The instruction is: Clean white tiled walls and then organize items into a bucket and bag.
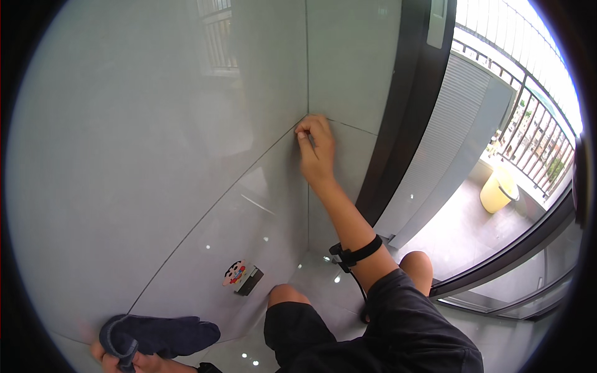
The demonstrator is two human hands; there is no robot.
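At the lower left, my left hand grips the cuff of a dark blue cloth piece that looks like a sock. Its rounded end points right, and its lighter, thicker cuff curls around my fingers. My right arm reaches up to the wall corner, a black strap around it. There, my right hand is closed, thumb and fingertips together, close to the meeting point of the tile joints. Whether a small thing sits between those fingertips cannot be seen.
Glossy grey wall tiles fill the left. Low on that wall is a small dark box with a cartoon figure. A dark door frame stands right of the corner; beyond it are a ribbed pale panel, a yellow bucket and a railing.
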